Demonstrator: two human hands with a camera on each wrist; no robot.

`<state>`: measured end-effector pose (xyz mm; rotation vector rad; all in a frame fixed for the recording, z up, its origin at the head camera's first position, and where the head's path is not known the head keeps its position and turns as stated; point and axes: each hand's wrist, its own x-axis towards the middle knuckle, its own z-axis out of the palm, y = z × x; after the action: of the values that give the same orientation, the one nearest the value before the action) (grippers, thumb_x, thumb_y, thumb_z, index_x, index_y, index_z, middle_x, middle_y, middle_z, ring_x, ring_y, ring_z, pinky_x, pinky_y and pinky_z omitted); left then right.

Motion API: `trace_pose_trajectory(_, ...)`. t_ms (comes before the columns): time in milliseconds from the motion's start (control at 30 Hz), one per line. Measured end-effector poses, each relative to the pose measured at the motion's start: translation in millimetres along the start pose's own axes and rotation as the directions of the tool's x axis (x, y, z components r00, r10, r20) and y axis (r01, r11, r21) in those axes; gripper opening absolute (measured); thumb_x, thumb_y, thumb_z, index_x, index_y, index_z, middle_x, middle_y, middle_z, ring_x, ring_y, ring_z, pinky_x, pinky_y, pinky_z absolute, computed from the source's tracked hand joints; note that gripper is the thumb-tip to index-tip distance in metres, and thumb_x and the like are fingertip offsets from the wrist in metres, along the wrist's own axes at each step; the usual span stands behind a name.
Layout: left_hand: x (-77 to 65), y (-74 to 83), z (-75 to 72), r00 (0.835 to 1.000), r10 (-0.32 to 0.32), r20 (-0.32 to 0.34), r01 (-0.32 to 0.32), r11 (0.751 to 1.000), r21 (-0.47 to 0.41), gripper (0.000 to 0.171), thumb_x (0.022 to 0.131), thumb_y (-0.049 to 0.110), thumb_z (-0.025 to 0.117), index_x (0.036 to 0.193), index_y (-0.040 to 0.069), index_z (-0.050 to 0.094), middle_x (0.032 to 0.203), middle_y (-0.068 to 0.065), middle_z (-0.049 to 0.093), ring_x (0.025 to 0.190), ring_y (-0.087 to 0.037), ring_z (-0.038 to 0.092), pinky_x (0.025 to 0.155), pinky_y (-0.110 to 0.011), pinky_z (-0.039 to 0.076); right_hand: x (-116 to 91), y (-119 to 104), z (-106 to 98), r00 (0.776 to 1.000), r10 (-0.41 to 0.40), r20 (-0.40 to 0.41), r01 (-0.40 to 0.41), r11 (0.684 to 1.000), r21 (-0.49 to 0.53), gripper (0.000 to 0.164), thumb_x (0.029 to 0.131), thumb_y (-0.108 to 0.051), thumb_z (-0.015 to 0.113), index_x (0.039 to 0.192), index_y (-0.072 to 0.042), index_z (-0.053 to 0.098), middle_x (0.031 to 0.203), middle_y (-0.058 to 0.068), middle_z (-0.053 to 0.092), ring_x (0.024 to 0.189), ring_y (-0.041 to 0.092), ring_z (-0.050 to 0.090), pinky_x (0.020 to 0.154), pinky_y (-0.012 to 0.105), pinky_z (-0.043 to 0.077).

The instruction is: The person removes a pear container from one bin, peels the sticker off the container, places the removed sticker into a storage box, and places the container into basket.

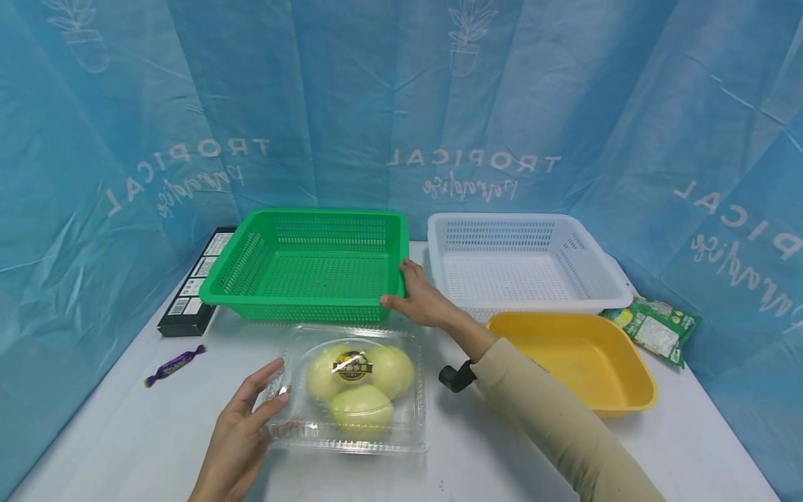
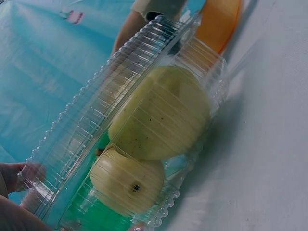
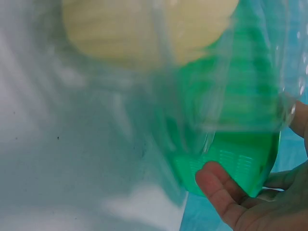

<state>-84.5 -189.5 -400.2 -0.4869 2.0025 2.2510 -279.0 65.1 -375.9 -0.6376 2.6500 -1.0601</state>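
A clear plastic fruit box (image 1: 410, 415) with several pale yellow-green fruits (image 1: 360, 408) inside carries a black-and-gold label (image 1: 353, 365). Along its left side my left hand (image 1: 241, 425) grips it, thumb over the edge. The left wrist view shows the box tilted across the frame. Beyond the box, my right hand (image 1: 423, 296) spreads at the front right corner of the green basket (image 1: 301, 310), with its thumb at the front and other fingers along the right side. In the right wrist view its fingers (image 3: 219, 187) look extended, overlapping the basket.
To the right stand a white basket (image 1: 527, 305) and a yellow basin (image 1: 640, 376), the latter beside my right forearm. A green packet (image 1: 661, 331) lies at the far right. On the left are a black box (image 1: 188, 314) and a purple wrapped candy (image 1: 176, 365). Blue curtains surround the table.
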Motion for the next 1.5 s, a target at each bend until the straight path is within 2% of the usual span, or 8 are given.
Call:
trace_pose_trajectory(100, 1.3, -1.3, 4.6, 1.0, 0.022, 0.009, -0.022, 1.0, -0.015, 0.058, 0.093, 0.018, 0.059, 0.145, 0.025, 0.035, 0.139, 0.011, 0.027, 0.124, -0.015, 0.036, 0.086, -0.031, 0.052, 0.0, -1.8, -1.8, 1.0, 0.007, 0.015, -0.008, 1.0, 0.0, 0.085, 0.094, -0.041, 0.054, 0.151, -0.001, 0.004, 0.159, 0.014, -0.008, 0.146, 0.033, 0.016, 0.114, 0.048, 0.027)
trace_pose_trajectory(267, 4.0, -3.5, 11.1, 0.999, 0.041, 0.024, -0.04, 0.998, -0.043, 0.057, 0.093, 0.013, 0.056, 0.145, 0.023, 0.034, 0.14, 0.01, 0.025, 0.131, -0.02, 0.027, 0.083, -0.032, 0.052, -0.5, -5.6, -5.5, 0.999, 0.027, 0.035, -0.027, 1.0, 0.001, 0.083, 0.094, -0.038, 0.055, 0.151, -0.001, 0.005, 0.159, 0.014, -0.007, 0.147, 0.033, 0.012, 0.115, 0.048, 0.025)
trace_pose_trajectory(600, 5.8, -8.5, 18.2, 0.993, 0.094, 0.074, -0.095, 0.995, 0.016, 0.055, 0.094, 0.013, 0.053, 0.144, 0.02, 0.032, 0.146, 0.0, 0.016, 0.136, -0.029, 0.027, 0.083, -0.034, 0.052, 0.0, -8.4, -10.3, 0.998, 0.033, 0.059, -0.031, 0.999, -0.035, 0.082, 0.094, -0.034, 0.056, 0.151, -0.001, 0.007, 0.159, 0.016, -0.004, 0.147, 0.033, 0.011, 0.116, 0.048, 0.023)
trace_pose_trajectory(867, 7.3, -11.9, 18.8, 0.989, 0.131, 0.073, -0.14, 0.981, 0.137, 0.055, 0.094, 0.015, 0.056, 0.143, 0.022, 0.033, 0.148, -0.006, 0.019, 0.135, -0.029, 0.032, 0.088, -0.013, 0.042, 1.2, -7.3, -12.1, 0.997, 0.016, 0.078, -0.011, 0.998, -0.061, 0.083, 0.094, -0.037, 0.055, 0.15, 0.0, 0.007, 0.159, 0.017, -0.004, 0.147, 0.034, 0.01, 0.116, 0.048, 0.024)
trace_pose_trajectory(967, 8.4, -11.4, 18.8, 0.989, 0.132, 0.07, -0.142, 0.974, 0.178, 0.056, 0.093, 0.015, 0.058, 0.143, 0.023, 0.034, 0.148, -0.006, 0.023, 0.133, -0.027, 0.036, 0.087, -0.009, 0.04, 0.8, -7.1, -13.1, 0.996, 0.016, 0.088, -0.011, 0.998, -0.058, 0.083, 0.095, -0.036, 0.055, 0.151, 0.0, 0.006, 0.159, 0.015, -0.004, 0.147, 0.033, 0.011, 0.115, 0.049, 0.026)
trace_pose_trajectory(1167, 9.7, -12.0, 16.7, 0.986, 0.119, 0.114, -0.143, 0.963, 0.229, 0.059, 0.091, 0.017, 0.061, 0.143, 0.024, 0.034, 0.147, -0.011, 0.024, 0.132, -0.03, 0.039, 0.087, -0.015, 0.044, -0.9, -8.1, -14.6, 0.995, 0.008, 0.097, -0.001, 0.998, -0.065, 0.081, 0.095, -0.034, 0.056, 0.15, 0.0, 0.008, 0.159, 0.015, -0.003, 0.146, 0.033, 0.013, 0.114, 0.049, 0.026)
trace_pose_trajectory(1367, 11.7, -12.8, 15.6, 0.981, 0.126, 0.148, -0.161, 0.953, 0.258, 0.06, 0.089, 0.017, 0.064, 0.141, 0.024, 0.035, 0.145, -0.012, 0.027, 0.133, -0.035, 0.039, 0.092, -0.028, 0.046, -4.0, -7.6, -15.8, 0.996, 0.001, 0.092, 0.005, 0.998, -0.066, 0.079, 0.094, -0.033, 0.057, 0.151, -0.002, 0.011, 0.16, 0.013, 0.0, 0.145, 0.033, 0.02, 0.113, 0.047, 0.031)
trace_pose_trajectory(1500, 14.0, -12.4, 14.3, 0.977, 0.125, 0.174, -0.173, 0.94, 0.294, 0.062, 0.088, 0.018, 0.065, 0.142, 0.026, 0.035, 0.147, -0.014, 0.027, 0.131, -0.038, 0.04, 0.093, -0.038, 0.046, -5.3, -5.8, -15.2, 0.996, -0.012, 0.093, 0.019, 0.998, -0.067, 0.078, 0.094, -0.033, 0.057, 0.151, -0.002, 0.012, 0.16, 0.013, -0.001, 0.145, 0.032, 0.017, 0.112, 0.047, 0.031)
